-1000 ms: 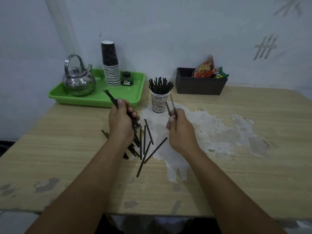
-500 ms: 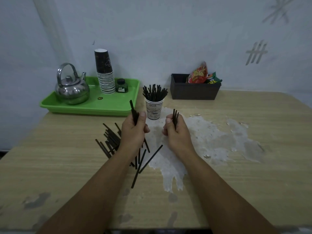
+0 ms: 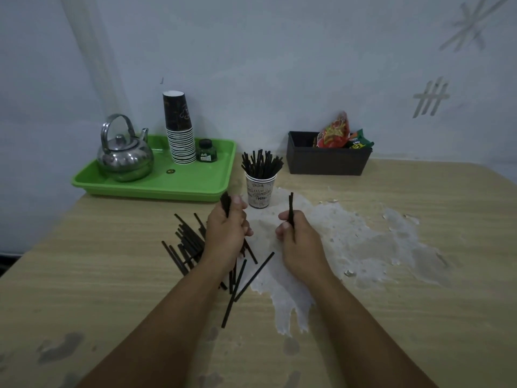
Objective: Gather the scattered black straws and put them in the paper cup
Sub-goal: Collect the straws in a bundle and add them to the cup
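Note:
A white printed paper cup stands mid-table, with several black straws sticking up out of it. My left hand grips a small bunch of black straws upright, just left of the cup. My right hand holds a few straws upright, to the cup's right and nearer me. Many loose black straws lie scattered on the table under and left of my left hand, and some long ones reach towards me between my forearms.
A green tray at the back left carries a steel kettle, a stack of paper cups and a small dark bottle. A black box with snack packets stands at the back right. The tabletop's surface is peeled in the middle.
Both hands have turned their straw bunches upright and drawn a little apart. The left hand lifted its bunch off the pile and now stands close to the cup.

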`<state>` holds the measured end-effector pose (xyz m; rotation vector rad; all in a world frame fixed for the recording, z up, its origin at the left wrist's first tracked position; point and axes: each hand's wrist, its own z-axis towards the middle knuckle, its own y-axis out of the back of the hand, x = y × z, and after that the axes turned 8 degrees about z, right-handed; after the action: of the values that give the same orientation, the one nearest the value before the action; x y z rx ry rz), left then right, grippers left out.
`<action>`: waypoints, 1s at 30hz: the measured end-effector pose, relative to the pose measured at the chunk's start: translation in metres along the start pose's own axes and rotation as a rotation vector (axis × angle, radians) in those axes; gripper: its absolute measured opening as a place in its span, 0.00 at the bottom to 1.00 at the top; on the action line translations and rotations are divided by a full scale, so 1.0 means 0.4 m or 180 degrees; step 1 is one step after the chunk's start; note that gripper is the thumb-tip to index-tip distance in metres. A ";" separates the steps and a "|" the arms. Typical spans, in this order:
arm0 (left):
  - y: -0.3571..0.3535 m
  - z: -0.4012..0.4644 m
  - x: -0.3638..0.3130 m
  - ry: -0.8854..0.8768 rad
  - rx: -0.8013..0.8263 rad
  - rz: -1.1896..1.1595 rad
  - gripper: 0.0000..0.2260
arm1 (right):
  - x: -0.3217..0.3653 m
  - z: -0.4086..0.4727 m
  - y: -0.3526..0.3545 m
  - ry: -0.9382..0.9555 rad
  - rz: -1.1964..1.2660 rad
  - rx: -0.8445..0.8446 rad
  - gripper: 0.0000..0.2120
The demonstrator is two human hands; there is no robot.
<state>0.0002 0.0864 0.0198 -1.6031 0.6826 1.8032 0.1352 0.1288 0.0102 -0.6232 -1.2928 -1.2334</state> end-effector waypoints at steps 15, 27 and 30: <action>-0.039 0.180 -0.165 -0.0152 -0.0499 -0.1509 0.12 | 0.002 0.056 -0.024 -0.0215 0.0305 -0.0514 0.06; -0.091 0.293 -0.229 -0.0394 -0.0221 -0.0793 0.16 | -0.007 0.115 -0.034 -0.0411 0.0530 -0.0760 0.04; -0.098 0.291 -0.194 -0.0373 -0.0003 -0.0197 0.16 | -0.012 0.118 -0.027 -0.0440 0.0605 -0.0739 0.04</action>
<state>-0.0434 0.1890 0.1127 -1.4896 0.5726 1.8359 0.1091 0.1695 0.0141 -0.9906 -1.1809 -1.2075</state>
